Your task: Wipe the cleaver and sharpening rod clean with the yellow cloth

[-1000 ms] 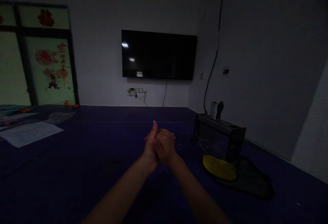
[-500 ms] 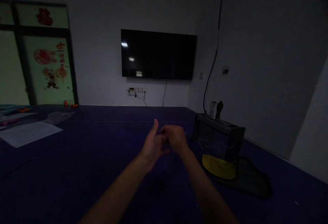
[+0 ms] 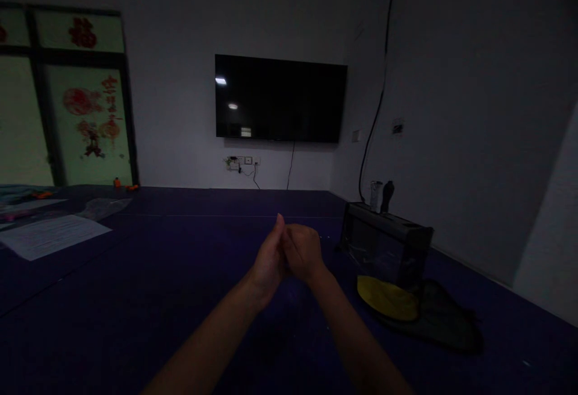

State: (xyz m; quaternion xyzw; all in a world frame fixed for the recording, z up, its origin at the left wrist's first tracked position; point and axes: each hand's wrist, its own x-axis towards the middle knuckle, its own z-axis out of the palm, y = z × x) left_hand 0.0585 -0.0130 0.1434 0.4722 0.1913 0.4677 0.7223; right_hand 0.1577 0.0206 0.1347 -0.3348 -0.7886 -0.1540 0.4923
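Note:
My left hand point(image 3: 268, 265) and my right hand point(image 3: 304, 251) meet in front of me above the dark blue surface point(image 3: 149, 298). The right one is closed in a fist, and no object shows in it. Against that fist lies the palm side of my left hand, its thumb stretched upward. The other left fingers are mostly hidden behind the fist. No object is visible between the two hands.
To the right stands a dark box with clear sides point(image 3: 372, 244), a bottle point(image 3: 387, 195) by it. A yellow round piece point(image 3: 387, 298) lies on dark mesh point(image 3: 447, 320). Printed paper point(image 3: 54, 235) lies left. A television point(image 3: 280, 99) hangs on the far wall.
My right hand has closed into a fist and moved slightly left against my left palm. The left fingers that showed spread below it are now hidden. The view has shifted slightly.

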